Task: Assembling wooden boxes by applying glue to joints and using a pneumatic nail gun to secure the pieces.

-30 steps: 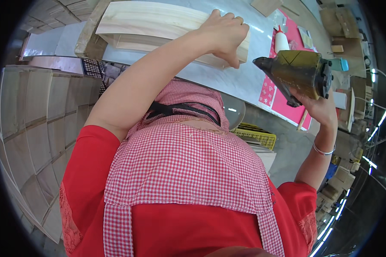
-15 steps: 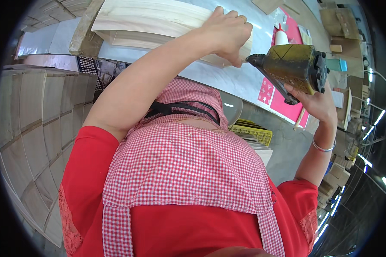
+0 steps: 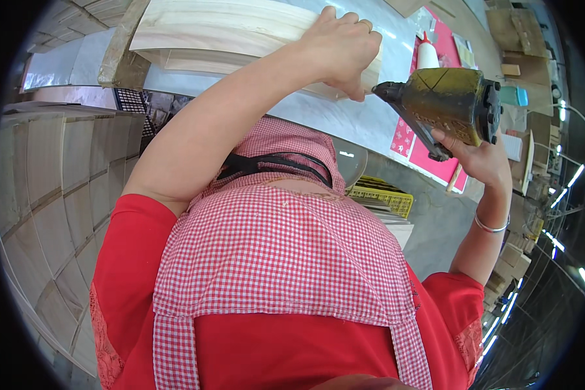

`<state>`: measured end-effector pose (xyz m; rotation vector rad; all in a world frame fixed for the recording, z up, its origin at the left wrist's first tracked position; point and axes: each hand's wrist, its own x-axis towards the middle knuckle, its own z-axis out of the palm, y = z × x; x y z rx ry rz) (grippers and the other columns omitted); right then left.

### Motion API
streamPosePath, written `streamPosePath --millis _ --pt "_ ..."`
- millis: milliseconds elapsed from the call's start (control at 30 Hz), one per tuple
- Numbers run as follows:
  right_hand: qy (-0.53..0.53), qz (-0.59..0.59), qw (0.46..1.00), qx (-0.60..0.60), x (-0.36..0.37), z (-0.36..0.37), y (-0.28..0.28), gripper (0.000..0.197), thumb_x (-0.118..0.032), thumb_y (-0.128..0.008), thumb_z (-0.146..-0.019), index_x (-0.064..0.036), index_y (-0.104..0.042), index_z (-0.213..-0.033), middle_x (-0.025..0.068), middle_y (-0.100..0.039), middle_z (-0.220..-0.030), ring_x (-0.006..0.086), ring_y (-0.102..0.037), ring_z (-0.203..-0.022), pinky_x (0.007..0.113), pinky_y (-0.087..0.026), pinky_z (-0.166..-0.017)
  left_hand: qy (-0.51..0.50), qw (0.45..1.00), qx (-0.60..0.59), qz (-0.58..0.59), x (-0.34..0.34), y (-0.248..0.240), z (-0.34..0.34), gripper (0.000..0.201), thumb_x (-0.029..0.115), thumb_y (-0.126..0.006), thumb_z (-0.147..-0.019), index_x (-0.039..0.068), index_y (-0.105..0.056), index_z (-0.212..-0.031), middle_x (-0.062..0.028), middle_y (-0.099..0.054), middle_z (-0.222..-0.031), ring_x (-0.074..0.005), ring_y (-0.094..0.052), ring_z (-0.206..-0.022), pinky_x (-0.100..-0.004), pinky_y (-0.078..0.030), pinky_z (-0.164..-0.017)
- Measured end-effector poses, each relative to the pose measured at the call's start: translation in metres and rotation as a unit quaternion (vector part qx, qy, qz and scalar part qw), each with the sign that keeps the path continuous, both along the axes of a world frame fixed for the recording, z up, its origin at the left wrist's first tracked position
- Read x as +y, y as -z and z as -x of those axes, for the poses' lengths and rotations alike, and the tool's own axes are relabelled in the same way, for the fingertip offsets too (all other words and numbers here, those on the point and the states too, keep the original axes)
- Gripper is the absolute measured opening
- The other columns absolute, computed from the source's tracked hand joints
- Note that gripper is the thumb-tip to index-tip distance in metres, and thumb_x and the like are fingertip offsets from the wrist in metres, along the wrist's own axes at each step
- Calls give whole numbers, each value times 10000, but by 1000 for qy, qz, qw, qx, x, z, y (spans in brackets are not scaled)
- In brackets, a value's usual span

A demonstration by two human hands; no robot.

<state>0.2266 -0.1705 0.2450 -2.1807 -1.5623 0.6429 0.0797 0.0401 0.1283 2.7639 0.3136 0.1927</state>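
Nail gun [image 3: 443,104] nearer the wooden box [image 3: 227,29]

The left hand [image 3: 339,55] is curled, its fingers [image 3: 350,17] bent over and the left thumb [image 3: 355,90] poking down. The left arm [image 3: 231,123] slants down and left from that hand. The right hand [image 3: 484,159] is wrapped tight, most fingers hidden, with the right thumb [image 3: 447,138] showing. The right wrist [image 3: 497,187] and right arm [image 3: 480,247] are below it. The hands are apart.

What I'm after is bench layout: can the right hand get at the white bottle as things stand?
Probably not: the right hand holds a dark tool, whose body lies between it and the white bottle in view.
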Motion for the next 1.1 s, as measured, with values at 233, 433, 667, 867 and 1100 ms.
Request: streamPosePath --millis 233,433,667,867,1100 --pt "25 15 999 -17 4 9 -6 417 -124 -863 -748 6 -661 -1089 110 -723 -1009 177 -672 -911 336 -538 -833 -13 999 -30 -18 -1 3 4 803 438 -888 -557 11 -592 -1169 -136 -625 -1161 -284 -557 -1148 -472 -395 -947" --pt "5 -24 999 -30 20 -5 -11 388 -154 -846 -777 18 -663 -1073 103 -725 -984 175 -668 -894 336 -535 -827 -59 997 -53 -27 -5 3 17 840 541 -852 -567 -25 -598 -1134 -166 -627 -1135 -312 -570 -1128 -528 -383 -990" --pt "39 -8 999 -23 47 -23 -7 391 -202 -835 -798 33 -662 -1059 105 -724 -989 172 -658 -881 342 -529 -819 -57 995 -82 -25 -3 7 17 850 572 -841 -563 -21 -610 -1126 -170 -640 -1118 -308 -581 -1115 -539 -360 -1026" --pt "14 12 999 -34 51 -32 -6 367 -98 -806 -820 22 -659 -1135 68 -722 -1047 121 -642 -911 298 -527 -819 -60 994 -87 -22 -4 7 18 846 566 -846 -562 -18 -614 -1128 -169 -647 -1114 -301 -588 -1106 -532 -354 -1032" --pt "-9 11 998 -53 57 -33 -6 363 -100 -808 -818 20 -663 -1129 70 -724 -1043 134 -650 -918 310 -525 -838 -62 994 -92 -17 -4 10 17 852 550 -861 -552 -16 -615 -1140 -171 -647 -1135 -298 -586 -1117 -528 -349 -1039"
